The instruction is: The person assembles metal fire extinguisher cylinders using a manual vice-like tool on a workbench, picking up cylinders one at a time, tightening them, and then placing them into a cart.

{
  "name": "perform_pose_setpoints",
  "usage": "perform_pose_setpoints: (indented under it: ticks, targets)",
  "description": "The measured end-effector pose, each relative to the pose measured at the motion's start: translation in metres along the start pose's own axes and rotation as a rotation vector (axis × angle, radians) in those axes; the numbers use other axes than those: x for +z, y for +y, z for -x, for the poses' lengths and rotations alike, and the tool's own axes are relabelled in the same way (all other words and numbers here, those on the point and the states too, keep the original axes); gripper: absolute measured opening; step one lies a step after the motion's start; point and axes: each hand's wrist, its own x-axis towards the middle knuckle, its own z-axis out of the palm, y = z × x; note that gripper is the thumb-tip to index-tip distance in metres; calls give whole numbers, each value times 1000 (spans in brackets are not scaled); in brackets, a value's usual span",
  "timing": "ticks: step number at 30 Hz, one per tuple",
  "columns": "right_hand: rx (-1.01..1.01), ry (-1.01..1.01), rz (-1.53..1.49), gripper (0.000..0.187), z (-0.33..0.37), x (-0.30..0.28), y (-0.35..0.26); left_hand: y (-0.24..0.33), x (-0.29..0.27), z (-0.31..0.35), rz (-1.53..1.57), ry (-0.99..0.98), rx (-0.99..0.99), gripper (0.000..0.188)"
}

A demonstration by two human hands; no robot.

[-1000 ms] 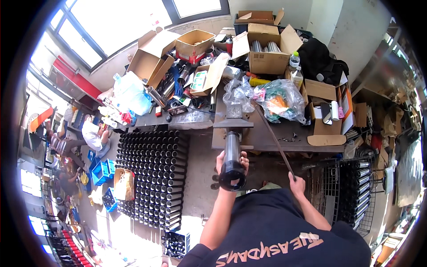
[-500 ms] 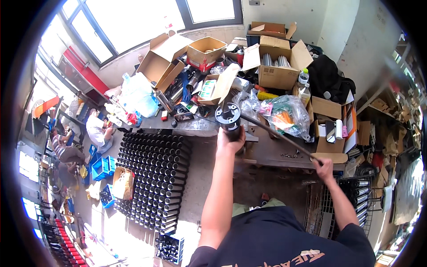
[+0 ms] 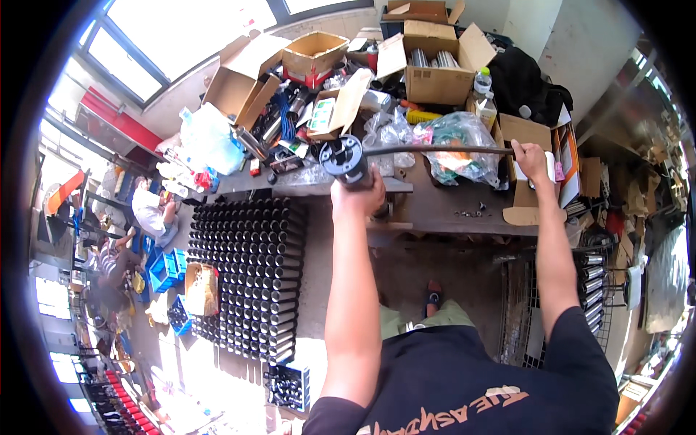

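My left hand [image 3: 360, 194] is wrapped around a black cylinder [image 3: 354, 175] above the near edge of the bench. A grey slotted ring [image 3: 341, 154] caps the cylinder's upper end, facing up. From beside this ring a long dark rod [image 3: 442, 149] runs nearly level to the right. My right hand [image 3: 531, 158] is closed around the rod's far right end, over an open cardboard box. The rod's left end meets the cylinder's top edge; how it joins there I cannot make out.
Cardboard boxes [image 3: 438, 82], a plastic bag of parts [image 3: 464, 148] and bottles crowd the bench. Small metal pieces [image 3: 473, 212] lie near its front edge. Rows of black tubes [image 3: 246, 279] stand on the floor at left, beside blue crates [image 3: 167, 270]. A person [image 3: 154, 206] sits further left.
My right hand has swung the rod's right end away from me, from slanting toward me to nearly level. The cylinder stays in my left hand. The whole view has shifted somewhat.
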Motion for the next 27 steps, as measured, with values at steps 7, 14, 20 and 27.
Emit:
perform_pose_setpoints:
  ticks: [7,14,20,27]
  targets:
    - [81,57,63,46,6,-2,-25,1,10,14,108,221,-7,50]
    - [65,92,130,47,10,-8,-23,9,11,-1,60,192,-42,32]
    - [53,15,137,50,27,-11,-26,18,10,-6,46,153,12,27]
    - [-26,124,131,44,16,-10,-7,-4,1,-4,55,-30,19,27]
